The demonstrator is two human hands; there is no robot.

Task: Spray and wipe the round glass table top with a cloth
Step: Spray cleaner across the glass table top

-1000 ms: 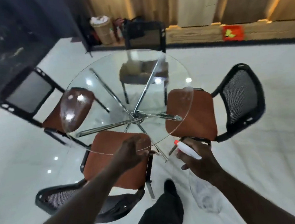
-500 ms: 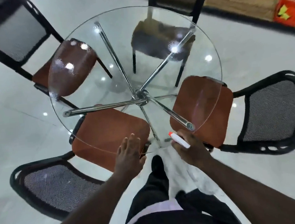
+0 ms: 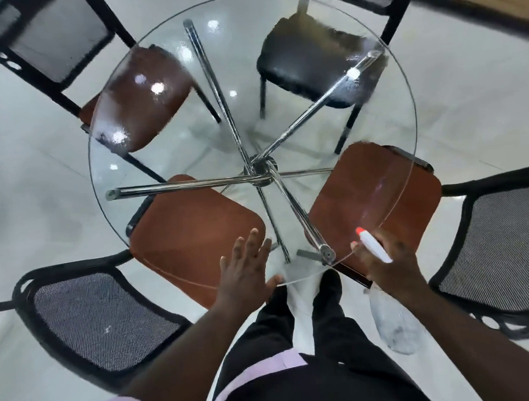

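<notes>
The round glass table top (image 3: 160,15) on chrome legs fills the middle of the head view. My left hand (image 3: 246,273) lies flat with straight fingers on the near edge of the glass. My right hand (image 3: 385,263) grips a clear spray bottle (image 3: 393,323) by its white head, whose red nozzle (image 3: 360,231) points over the near right rim. A faint mist streak shows above the nozzle, and wet patches sit on the far left and far right of the glass. No cloth is in view.
Several chairs ring the table: brown seats at near left (image 3: 193,231), near right (image 3: 370,198) and far left (image 3: 141,99), a black seat (image 3: 309,60) at the far side. Mesh backrests (image 3: 101,317) flank me. My legs and shoes stand at the near edge on glossy white floor.
My view has tipped down and closer over the table. My left hand went from loosely curled to flat on the glass. The spray bottle has come up to the near right rim.
</notes>
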